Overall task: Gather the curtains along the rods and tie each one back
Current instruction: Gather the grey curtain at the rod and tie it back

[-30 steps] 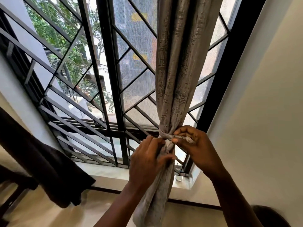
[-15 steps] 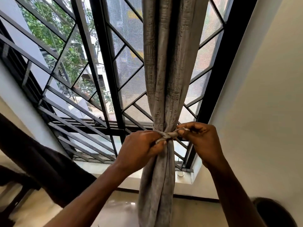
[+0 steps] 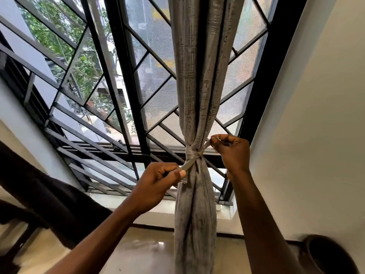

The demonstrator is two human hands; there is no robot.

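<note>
Grey curtain (image 3: 198, 80) hangs gathered into 1 narrow bundle in front of the black window grille (image 3: 126, 80), near the right side of the frame. Tie band (image 3: 193, 155) wraps the bundle at its waist, knotted at the front. Left hand (image 3: 158, 184), fingers curled, pinches the lower-left end of the band just beside the fabric. Right hand (image 3: 233, 153), fingers curled, pinches the upper-right end. Both ends are taut. Dark curtain (image 3: 49, 196) hangs at far left. Dark round pot (image 3: 331, 256) stands on the floor by the cream wall (image 3: 316, 115).
</note>
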